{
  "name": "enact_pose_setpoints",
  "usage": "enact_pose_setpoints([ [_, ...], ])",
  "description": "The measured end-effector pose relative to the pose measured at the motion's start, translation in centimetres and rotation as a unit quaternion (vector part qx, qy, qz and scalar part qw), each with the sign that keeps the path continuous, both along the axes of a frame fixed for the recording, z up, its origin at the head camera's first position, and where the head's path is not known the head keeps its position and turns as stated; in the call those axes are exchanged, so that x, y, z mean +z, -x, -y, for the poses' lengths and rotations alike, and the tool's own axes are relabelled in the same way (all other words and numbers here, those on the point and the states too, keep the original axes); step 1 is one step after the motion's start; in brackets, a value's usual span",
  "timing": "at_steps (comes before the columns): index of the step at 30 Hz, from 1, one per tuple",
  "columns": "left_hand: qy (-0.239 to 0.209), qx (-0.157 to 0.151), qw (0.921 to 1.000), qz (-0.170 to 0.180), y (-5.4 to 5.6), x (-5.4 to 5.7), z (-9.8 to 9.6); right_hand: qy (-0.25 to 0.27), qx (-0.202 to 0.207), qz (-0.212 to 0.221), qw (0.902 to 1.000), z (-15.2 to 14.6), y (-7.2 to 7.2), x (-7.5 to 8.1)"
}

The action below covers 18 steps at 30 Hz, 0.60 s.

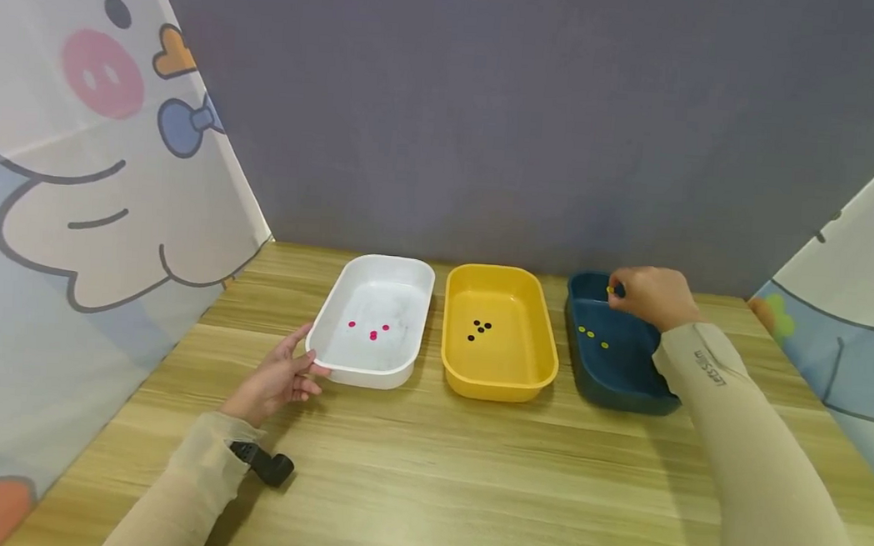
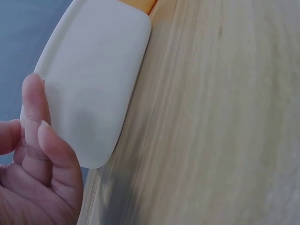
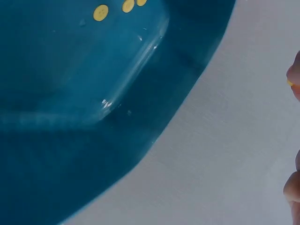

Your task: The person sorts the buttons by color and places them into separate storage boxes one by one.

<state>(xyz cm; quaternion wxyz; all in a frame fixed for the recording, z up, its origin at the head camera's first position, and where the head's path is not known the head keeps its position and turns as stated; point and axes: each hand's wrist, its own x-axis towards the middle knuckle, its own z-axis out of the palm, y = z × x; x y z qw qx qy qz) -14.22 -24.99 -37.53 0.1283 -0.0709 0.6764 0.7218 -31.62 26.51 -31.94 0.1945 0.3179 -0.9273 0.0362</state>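
Note:
At the left, my left hand [image 1: 280,380] holds the near left corner of a white tray [image 1: 366,377], its thumb by the rim; the left wrist view shows fingers against the tray's outer wall [image 2: 98,79]. Several pink buttons [image 1: 385,327] lie in that tray. Over the far part of a dark blue tray [image 1: 617,398], my right hand [image 1: 649,294] pinches a yellow button [image 1: 610,290] between thumb and finger. Three more yellow buttons [image 1: 604,345] lie on the blue tray's floor. In the right wrist view, the pinched button [image 3: 289,83] peeks out between fingertips at the right edge.
Between the white and blue trays stands a yellow tray [image 1: 497,389] with several black buttons [image 1: 481,330] inside. All three sit on a wood-grain table [image 1: 469,484]. A grey wall [image 1: 491,126] rises right behind them, with cartoon-printed panels [image 1: 49,224] at both sides.

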Motion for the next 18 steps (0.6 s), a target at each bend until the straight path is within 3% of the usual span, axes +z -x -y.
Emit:
enact_pose_setpoints([
  [6, 0.006, 0.006, 1.0000, 0.002, 0.0, -0.2, -0.1, -0.006, -0.020, 0.024, 0.9995, 0.0, 0.7, -0.5],
  [18, 0.014, 0.020, 0.9997, 0.003, 0.2, -0.1, -0.4, -0.085, -0.059, 0.151, 0.9831, -0.8, 2.2, -2.2],
])
